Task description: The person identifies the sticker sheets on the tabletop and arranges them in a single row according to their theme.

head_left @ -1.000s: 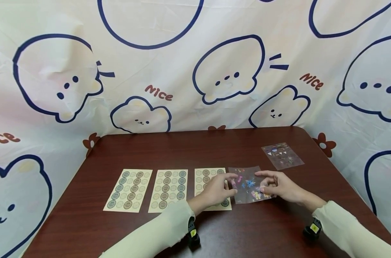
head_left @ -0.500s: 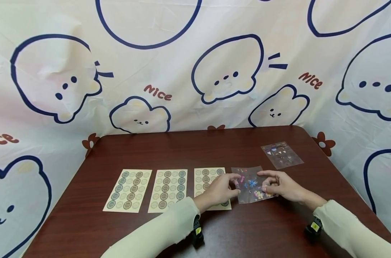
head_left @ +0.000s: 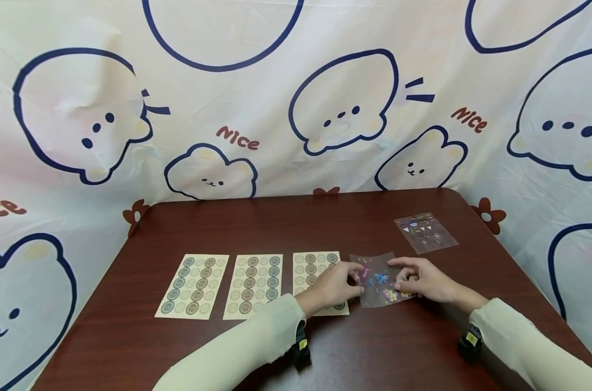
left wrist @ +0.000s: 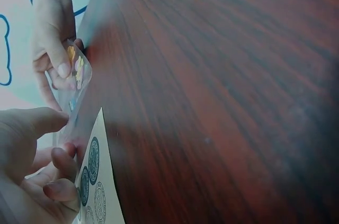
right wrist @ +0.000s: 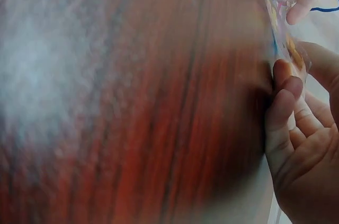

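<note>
In the head view, the transparent sticker sheet (head_left: pixel 380 278) is slightly farther right than one second ago, over the table (head_left: pixel 256 228); your left hand (head_left: pixel 332 285) and right hand (head_left: pixel 430 279) pinch its opposite sides. I judge this a small adjusting. A second clear sheet (head_left: pixel 425 233) lies behind.

In the left wrist view, your left hand blocks part of the round-label sheet (left wrist: pixel 99 171).

In the right wrist view, your right fingers partly hide the gripped edge.

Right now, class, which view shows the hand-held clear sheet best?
The head view: it shows most of the clear sheet, with blue, pink and yellow designs, though fingers partly cover both sides. The left wrist view shows it steeply slanted, some yellow visible; the right wrist view catches only a narrow strip.
</note>
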Motion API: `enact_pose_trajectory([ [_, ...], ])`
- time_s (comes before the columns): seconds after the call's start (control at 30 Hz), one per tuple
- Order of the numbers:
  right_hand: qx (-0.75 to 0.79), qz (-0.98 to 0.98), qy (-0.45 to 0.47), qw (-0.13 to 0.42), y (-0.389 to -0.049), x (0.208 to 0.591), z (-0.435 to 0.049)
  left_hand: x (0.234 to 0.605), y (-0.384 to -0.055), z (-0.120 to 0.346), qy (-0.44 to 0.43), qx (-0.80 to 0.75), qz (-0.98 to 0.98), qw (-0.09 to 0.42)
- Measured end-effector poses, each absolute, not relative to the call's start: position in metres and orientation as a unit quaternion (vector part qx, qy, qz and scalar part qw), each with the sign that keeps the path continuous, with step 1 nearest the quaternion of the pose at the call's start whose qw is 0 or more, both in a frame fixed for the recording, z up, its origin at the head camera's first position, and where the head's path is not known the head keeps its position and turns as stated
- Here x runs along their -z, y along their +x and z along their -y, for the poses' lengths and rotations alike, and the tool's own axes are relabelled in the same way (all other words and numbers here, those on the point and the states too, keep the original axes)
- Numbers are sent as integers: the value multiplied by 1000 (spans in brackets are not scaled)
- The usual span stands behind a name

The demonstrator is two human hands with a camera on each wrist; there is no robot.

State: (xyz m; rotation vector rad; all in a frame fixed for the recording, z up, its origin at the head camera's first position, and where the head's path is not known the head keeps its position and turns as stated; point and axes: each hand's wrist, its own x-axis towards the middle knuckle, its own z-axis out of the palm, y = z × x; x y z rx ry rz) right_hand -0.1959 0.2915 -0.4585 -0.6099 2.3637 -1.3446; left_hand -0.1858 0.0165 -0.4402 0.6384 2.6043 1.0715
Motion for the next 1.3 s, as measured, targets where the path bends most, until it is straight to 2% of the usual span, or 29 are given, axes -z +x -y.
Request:
enact_pose_trajectory([
  [1.3, 409, -874, -210, 155, -199, 456, -286, 433, -194, -20, 248, -245, -928, 131],
])
